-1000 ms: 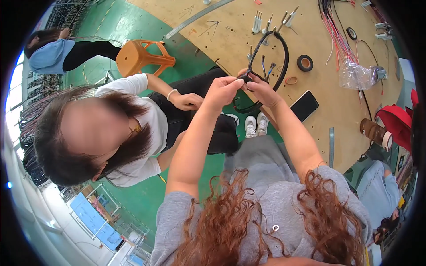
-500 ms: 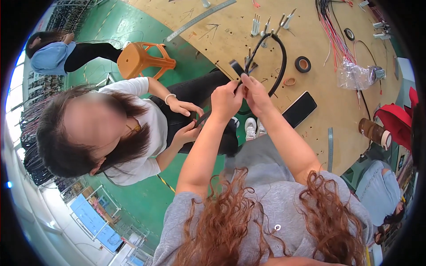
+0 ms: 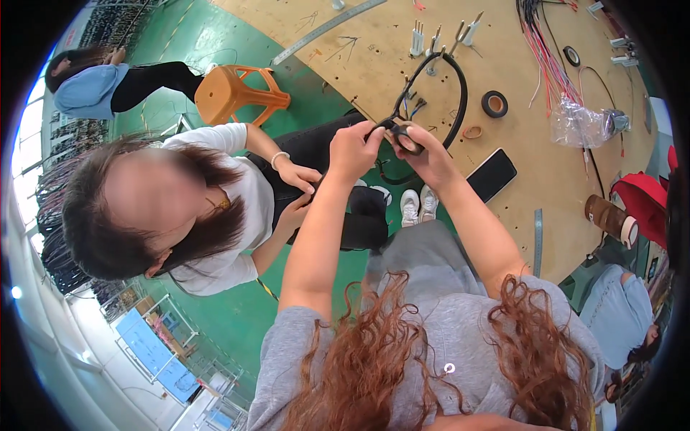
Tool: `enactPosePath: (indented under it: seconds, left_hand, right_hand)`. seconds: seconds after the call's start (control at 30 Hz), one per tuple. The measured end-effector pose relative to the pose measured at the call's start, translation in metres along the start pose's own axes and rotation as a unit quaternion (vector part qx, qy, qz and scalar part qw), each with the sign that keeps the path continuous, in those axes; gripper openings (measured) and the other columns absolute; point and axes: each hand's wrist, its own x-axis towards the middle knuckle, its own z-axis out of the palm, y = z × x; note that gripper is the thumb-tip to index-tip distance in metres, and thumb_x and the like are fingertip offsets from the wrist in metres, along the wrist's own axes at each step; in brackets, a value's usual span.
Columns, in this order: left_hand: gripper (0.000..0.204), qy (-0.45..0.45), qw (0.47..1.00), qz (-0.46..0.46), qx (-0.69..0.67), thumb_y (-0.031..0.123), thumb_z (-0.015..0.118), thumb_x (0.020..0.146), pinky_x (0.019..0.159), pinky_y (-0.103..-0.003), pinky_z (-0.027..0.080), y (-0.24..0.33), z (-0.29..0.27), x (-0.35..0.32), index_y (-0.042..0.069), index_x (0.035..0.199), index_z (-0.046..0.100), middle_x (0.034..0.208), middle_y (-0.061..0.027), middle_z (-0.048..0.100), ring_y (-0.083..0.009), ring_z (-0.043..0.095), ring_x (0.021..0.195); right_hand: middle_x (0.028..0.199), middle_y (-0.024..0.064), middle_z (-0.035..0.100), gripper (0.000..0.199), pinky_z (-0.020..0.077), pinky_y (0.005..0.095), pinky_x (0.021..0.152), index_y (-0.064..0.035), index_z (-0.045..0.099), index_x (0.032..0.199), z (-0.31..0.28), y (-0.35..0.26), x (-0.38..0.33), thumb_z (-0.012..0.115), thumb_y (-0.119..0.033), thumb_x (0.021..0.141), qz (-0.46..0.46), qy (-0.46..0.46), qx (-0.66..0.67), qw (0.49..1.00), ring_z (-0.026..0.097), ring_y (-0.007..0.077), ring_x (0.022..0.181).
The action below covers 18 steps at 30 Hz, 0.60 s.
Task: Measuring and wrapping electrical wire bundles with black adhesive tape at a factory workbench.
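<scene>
A black wire harness loops over the board's edge, and my left hand pinches it near the point where it branches. Just to the right, my right hand grips a roll of black electrical tape close against the harness. Both hands nearly meet, so the exact spot where tape and harness touch is partly hidden by fingers. Short loose wire ends with connectors stick out above my hands. At the left, a seated co-worker's hands are close to my left forearm; what they hold is mostly hidden.
On the wooden board lie a black phone, another tape roll, a brown ring and a steel ruler. Upright pegs hold the loop. Red and black wires lie farther right, near a brown bottle.
The tape roll has come down from above my fingers to the right side of the harness, in my right hand. My hands have drawn slightly apart.
</scene>
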Motion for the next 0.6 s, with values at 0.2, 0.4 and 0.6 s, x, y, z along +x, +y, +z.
enactPosePath:
  seconds: [0.2,0.4,0.6]
  left_hand:
    - [0.020,0.043,0.999,0.003,0.012,0.024,0.056,0.078,0.050,-0.039,0.042,0.015,0.008,-0.010,0.006,0.069,0.058,0.056,-0.0151,0.054,-0.0337,0.055,0.055]
    - [0.019,0.055,0.992,0.066,0.089,0.022,0.053,0.077,0.051,-0.041,0.044,0.035,0.012,-0.008,0.006,0.067,0.057,0.057,-0.0155,0.056,-0.0337,0.057,0.057]
    - [0.017,-0.008,0.989,0.074,0.124,0.021,0.053,0.076,0.053,-0.042,0.045,0.032,0.011,-0.002,0.007,0.070,0.058,0.060,-0.0153,0.057,-0.0335,0.057,0.058]
  right_hand:
    - [0.091,0.0020,0.051,0.044,0.0375,0.0235,0.070,-0.0064,0.047,0.109,0.012,0.008,-0.009,0.050,-0.043,0.084,0.000,0.050,0.111,0.993,0.048,0.0110,0.079]
    - [0.079,-0.0020,0.051,0.058,0.0401,0.0230,0.066,-0.0086,0.056,0.098,0.048,0.003,0.035,0.063,-0.058,0.068,0.034,0.274,0.066,0.959,0.048,0.0082,0.070]
    - [0.084,0.0007,0.055,0.057,0.0439,0.0260,0.067,-0.0041,0.054,0.105,0.024,0.019,0.057,0.069,-0.046,0.069,0.051,0.365,0.075,0.926,0.052,0.0119,0.075]
